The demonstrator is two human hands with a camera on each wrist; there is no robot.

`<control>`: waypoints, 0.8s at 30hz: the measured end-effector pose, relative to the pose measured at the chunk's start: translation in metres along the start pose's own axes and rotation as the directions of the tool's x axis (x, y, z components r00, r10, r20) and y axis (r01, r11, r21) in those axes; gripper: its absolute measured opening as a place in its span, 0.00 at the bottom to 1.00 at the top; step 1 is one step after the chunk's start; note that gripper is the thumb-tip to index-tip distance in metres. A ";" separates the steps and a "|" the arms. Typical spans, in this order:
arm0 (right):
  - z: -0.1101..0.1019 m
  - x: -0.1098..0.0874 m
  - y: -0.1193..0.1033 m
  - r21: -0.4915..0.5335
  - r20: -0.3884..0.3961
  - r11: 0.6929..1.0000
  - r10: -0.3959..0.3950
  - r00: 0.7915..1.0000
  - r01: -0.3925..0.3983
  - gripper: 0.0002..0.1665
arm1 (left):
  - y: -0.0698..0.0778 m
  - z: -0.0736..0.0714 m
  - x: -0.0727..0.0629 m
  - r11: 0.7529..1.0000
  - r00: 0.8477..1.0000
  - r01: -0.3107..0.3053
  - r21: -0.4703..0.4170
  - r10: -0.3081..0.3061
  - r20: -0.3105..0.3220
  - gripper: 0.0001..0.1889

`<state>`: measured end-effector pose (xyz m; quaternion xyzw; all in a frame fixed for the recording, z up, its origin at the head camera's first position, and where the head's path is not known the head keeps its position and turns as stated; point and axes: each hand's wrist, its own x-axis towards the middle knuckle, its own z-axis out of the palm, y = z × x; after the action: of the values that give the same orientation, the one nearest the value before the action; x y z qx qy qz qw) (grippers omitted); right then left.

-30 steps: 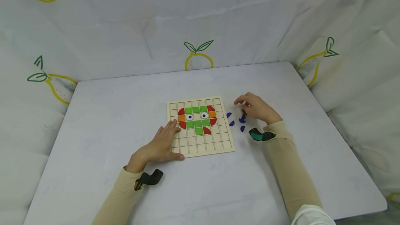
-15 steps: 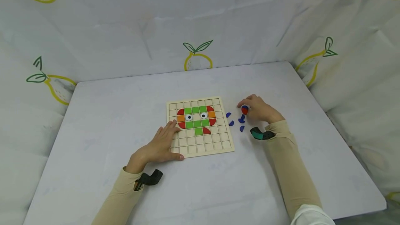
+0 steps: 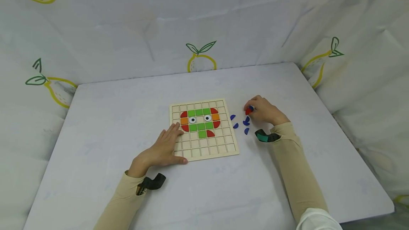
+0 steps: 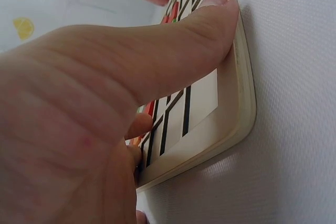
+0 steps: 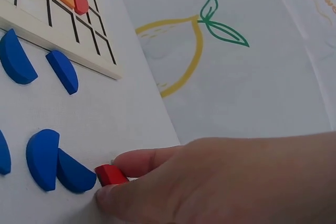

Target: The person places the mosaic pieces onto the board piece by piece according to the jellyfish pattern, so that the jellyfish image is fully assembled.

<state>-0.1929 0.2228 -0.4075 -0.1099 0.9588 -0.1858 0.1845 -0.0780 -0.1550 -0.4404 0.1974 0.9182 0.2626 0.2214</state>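
Red, thick-edged piece (image 5: 109, 174) between the right fingers (image 5: 144, 161)

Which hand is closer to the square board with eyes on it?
Left. The left hand rests on the left side of the board; the right hand is off it, beyond the right edge, pinching a red piece.

board (image 3: 224, 148) 1 | green squares (image 3: 202, 134) 7 | orange squares (image 3: 216, 117) 2 | eye tiles (image 3: 192, 120) 2 | placed red quarters (image 3: 210, 133) 5 | loose blue half-discs (image 3: 235, 125) 5
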 end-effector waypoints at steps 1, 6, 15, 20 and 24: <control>0.000 0.000 0.000 -0.005 -0.001 1.000 -0.002 1.000 0.002 0.20 | 0.000 0.000 0.000 1.000 1.000 0.001 0.000 -0.001 0.002 0.52; 0.001 0.001 0.002 -0.019 -0.015 1.000 -0.021 1.000 0.021 0.19 | 0.000 -0.001 -0.001 1.000 1.000 -0.004 -0.007 0.004 -0.002 0.52; 0.003 0.004 -0.002 0.017 -0.045 0.999 -0.045 0.998 0.046 0.19 | 0.000 -0.001 -0.001 1.000 1.000 -0.007 -0.008 0.007 0.000 0.51; 0.007 0.007 -0.011 0.050 -0.080 0.994 -0.090 0.993 0.094 0.20 | 0.000 0.000 -0.001 1.000 1.000 -0.006 -0.008 0.006 0.004 0.51; 0.010 0.006 -0.021 0.081 -0.090 0.986 -0.139 0.986 0.146 0.19 | 0.000 -0.001 -0.001 1.000 1.000 -0.012 -0.012 0.012 0.002 0.52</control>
<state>-0.1913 0.1987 -0.4095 -0.1620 0.9464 -0.2447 0.1350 -0.0776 -0.1559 -0.4394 0.2018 0.9152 0.2691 0.2218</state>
